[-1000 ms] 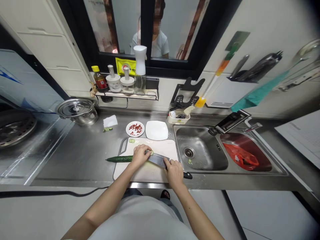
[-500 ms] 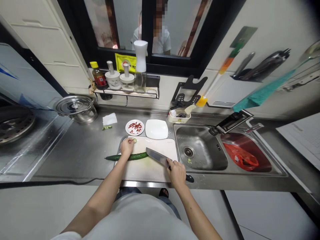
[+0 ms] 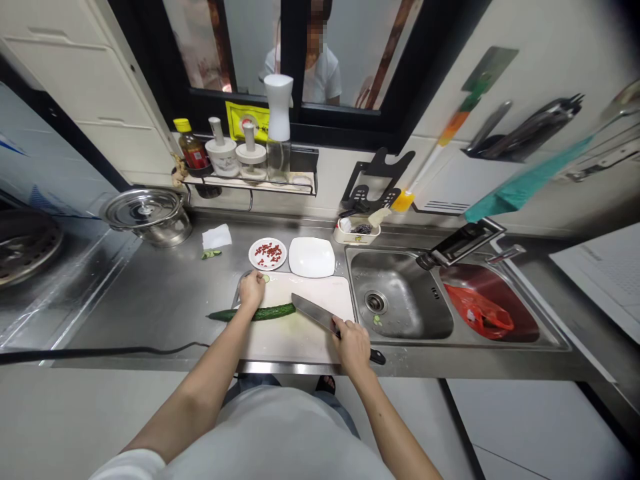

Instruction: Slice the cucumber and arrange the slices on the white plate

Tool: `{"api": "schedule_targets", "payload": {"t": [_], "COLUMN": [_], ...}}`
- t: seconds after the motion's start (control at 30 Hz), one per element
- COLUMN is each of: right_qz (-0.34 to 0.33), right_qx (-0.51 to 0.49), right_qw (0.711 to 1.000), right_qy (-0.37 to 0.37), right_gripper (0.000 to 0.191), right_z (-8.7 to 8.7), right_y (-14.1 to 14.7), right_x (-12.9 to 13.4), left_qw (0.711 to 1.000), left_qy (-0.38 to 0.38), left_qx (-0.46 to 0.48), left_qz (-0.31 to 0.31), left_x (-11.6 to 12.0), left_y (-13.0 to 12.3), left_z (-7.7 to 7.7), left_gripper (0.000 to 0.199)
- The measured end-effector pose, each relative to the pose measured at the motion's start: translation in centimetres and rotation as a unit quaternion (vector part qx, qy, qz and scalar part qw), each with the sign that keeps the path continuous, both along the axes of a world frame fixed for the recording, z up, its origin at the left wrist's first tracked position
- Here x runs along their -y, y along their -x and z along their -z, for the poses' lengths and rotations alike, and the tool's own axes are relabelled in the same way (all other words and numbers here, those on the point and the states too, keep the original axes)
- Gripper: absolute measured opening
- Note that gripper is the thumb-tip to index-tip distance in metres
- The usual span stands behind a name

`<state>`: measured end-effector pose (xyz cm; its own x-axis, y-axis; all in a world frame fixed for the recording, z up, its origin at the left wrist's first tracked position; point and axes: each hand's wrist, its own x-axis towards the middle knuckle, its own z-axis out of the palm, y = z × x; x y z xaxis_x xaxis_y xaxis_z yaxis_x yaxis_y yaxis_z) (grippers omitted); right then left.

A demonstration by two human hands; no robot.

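My right hand (image 3: 355,345) is wrapped round the black handle of a kitchen knife (image 3: 313,312). Its broad blade slants over the white cutting board (image 3: 285,343), the tip at the cut end of a long green cucumber (image 3: 274,311). The cucumber lies across the board, its thin end reaching past the left edge. At the board's upper left, my left hand (image 3: 251,291) is closed, fingertips at a pale round cucumber slice (image 3: 266,278). My left wrist passes over the cucumber and hides part of it.
Behind the board stand a plate of chopped red pieces (image 3: 267,245) and a white square plate (image 3: 312,257). A double sink (image 3: 405,293) lies to the right, with a red bag (image 3: 477,312) in it. A lidded pot (image 3: 150,213) stands at left; a seasoning shelf (image 3: 250,180) hangs behind.
The view has shifted slightly. My left hand has stayed near the slice at the board's upper left, its fingers turned a little. The knife and cucumber lie as before.
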<state>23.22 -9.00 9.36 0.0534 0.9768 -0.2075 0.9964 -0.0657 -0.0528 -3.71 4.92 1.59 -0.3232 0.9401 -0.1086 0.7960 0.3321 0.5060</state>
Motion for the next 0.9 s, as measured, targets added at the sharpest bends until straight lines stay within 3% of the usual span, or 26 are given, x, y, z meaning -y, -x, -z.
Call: {"api": "schedule_targets", "payload": {"t": [0.3,0.67,0.9], "right_qz": [0.016,0.029,0.051], "right_qx": [-0.028,-0.060,-0.111], "right_qw": [0.999,0.998,0.993], "right_qy": [0.006,0.009,0.003], "right_gripper": [0.037,0.033,0.030], "right_z": [-0.2,-0.3,-0.4], "right_y": [0.2,-0.1,-0.3], "right_x": [-0.5,-1.0,-1.4], "left_qw": [0.998,0.998,0.998], "left_qy": [-0.022,-0.019,-0.034], "left_qx": [-0.024,-0.031,0.014], "left_qz": [0.062,0.053,0.043], "left_x": [0.1,0.2,0.6], "left_y": [0.4,0.6,0.7], "left_z": [0.5,0.9,0.4], "left_gripper": [0.025,0.024,0.025]}}
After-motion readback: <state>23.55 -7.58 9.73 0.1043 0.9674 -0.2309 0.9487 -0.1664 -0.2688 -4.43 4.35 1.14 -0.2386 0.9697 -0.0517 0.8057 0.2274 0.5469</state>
